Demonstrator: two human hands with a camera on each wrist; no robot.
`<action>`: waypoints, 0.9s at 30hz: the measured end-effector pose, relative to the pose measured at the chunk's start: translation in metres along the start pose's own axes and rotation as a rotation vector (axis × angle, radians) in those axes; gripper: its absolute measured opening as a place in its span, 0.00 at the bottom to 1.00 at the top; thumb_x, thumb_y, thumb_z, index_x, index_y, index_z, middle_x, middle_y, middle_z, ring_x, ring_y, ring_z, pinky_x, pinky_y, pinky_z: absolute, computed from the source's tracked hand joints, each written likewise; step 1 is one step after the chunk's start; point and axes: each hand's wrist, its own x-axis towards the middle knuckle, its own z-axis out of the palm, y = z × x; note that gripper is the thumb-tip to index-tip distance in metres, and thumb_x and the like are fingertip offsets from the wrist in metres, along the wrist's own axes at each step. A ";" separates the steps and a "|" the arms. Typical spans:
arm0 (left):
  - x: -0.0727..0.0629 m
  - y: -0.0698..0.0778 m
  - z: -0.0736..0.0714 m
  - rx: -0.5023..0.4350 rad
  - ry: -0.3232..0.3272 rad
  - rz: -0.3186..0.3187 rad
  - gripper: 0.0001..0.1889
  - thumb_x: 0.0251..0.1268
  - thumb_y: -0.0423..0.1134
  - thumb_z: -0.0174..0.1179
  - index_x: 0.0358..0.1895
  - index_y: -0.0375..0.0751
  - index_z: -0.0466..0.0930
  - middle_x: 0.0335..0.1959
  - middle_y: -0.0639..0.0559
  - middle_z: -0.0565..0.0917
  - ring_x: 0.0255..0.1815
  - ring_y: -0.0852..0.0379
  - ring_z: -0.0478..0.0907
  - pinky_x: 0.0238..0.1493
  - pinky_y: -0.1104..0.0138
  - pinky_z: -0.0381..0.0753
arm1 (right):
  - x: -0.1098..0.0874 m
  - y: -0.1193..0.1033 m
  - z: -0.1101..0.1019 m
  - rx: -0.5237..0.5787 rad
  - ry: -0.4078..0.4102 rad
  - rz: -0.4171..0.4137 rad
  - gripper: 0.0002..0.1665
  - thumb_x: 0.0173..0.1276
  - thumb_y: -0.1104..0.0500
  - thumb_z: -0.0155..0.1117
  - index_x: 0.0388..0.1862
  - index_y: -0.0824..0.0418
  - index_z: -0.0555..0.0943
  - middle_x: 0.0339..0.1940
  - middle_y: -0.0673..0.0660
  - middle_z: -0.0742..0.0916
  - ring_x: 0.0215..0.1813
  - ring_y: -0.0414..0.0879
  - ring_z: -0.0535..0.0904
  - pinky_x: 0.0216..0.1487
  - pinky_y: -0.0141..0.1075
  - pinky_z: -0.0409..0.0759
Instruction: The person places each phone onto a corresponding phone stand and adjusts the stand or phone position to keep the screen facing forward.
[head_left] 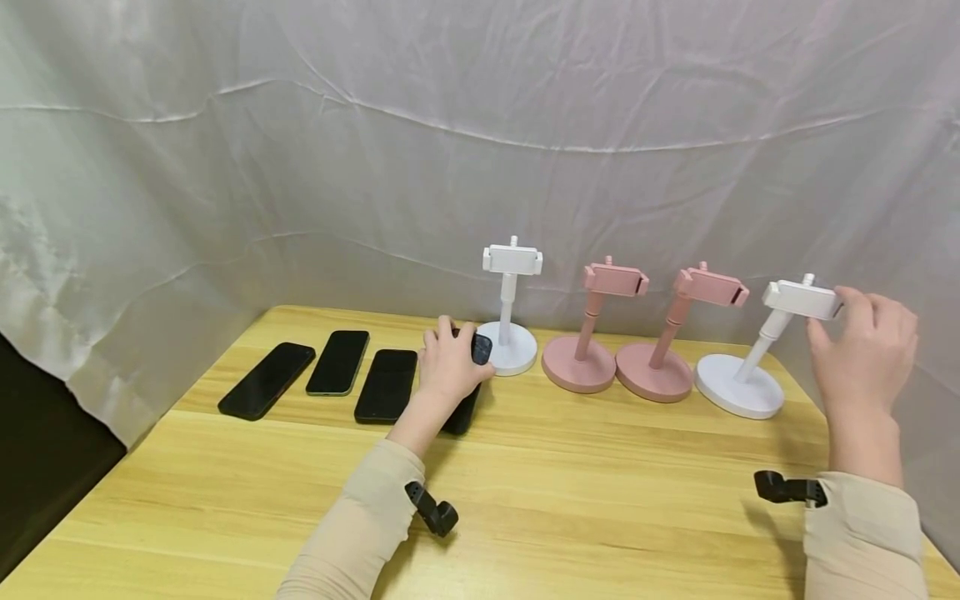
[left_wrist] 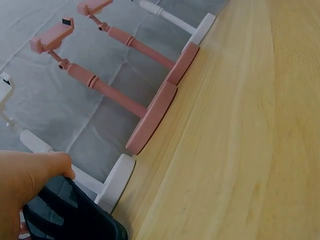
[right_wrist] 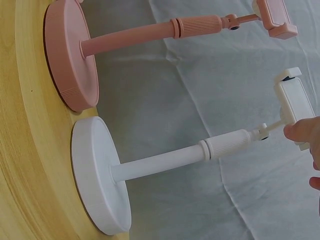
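My left hand point(head_left: 447, 362) grips a black phone point(head_left: 462, 414) by its upper part, thumb on the right edge. In the left wrist view the phone's dark back point(left_wrist: 82, 220) is tilted up in that hand, close to the base of a white phone stand point(left_wrist: 117, 181). Over at the far right, my right hand point(head_left: 866, 358) pinches the right end of the clamp point(head_left: 802, 300) on another white phone stand point(head_left: 738, 387). The right wrist view has the thumb point(right_wrist: 299, 131) lying against this clamp's face; the other fingers are partly out of frame.
Three more dark phones, a left one point(head_left: 266, 381), a middle one point(head_left: 338, 362) and a right one point(head_left: 386, 386), lie flat on the wooden table point(head_left: 600, 500). Two pink phone stands point(head_left: 579, 364) point(head_left: 655, 372) stand between the white ones. A grey cloth point(head_left: 420, 167) hangs behind.
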 end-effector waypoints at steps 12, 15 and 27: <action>0.001 0.001 -0.002 -0.021 0.033 0.004 0.32 0.48 0.52 0.68 0.60 0.51 0.73 0.59 0.43 0.64 0.51 0.40 0.67 0.40 0.51 0.75 | 0.000 -0.002 -0.002 -0.006 -0.026 0.000 0.23 0.60 0.64 0.65 0.55 0.70 0.78 0.50 0.76 0.79 0.56 0.72 0.69 0.59 0.61 0.63; 0.000 0.001 -0.003 -0.030 0.046 0.014 0.31 0.48 0.52 0.67 0.60 0.51 0.73 0.59 0.43 0.64 0.50 0.40 0.66 0.39 0.52 0.75 | 0.000 -0.003 -0.003 0.000 -0.025 0.004 0.23 0.60 0.64 0.65 0.55 0.70 0.78 0.50 0.76 0.79 0.56 0.72 0.69 0.59 0.61 0.63; -0.001 0.005 -0.009 -0.077 0.113 0.067 0.30 0.49 0.51 0.66 0.59 0.52 0.73 0.62 0.44 0.64 0.51 0.40 0.67 0.41 0.51 0.76 | -0.001 -0.001 -0.002 -0.002 -0.029 0.008 0.23 0.61 0.63 0.65 0.56 0.69 0.78 0.51 0.76 0.79 0.56 0.72 0.69 0.62 0.59 0.63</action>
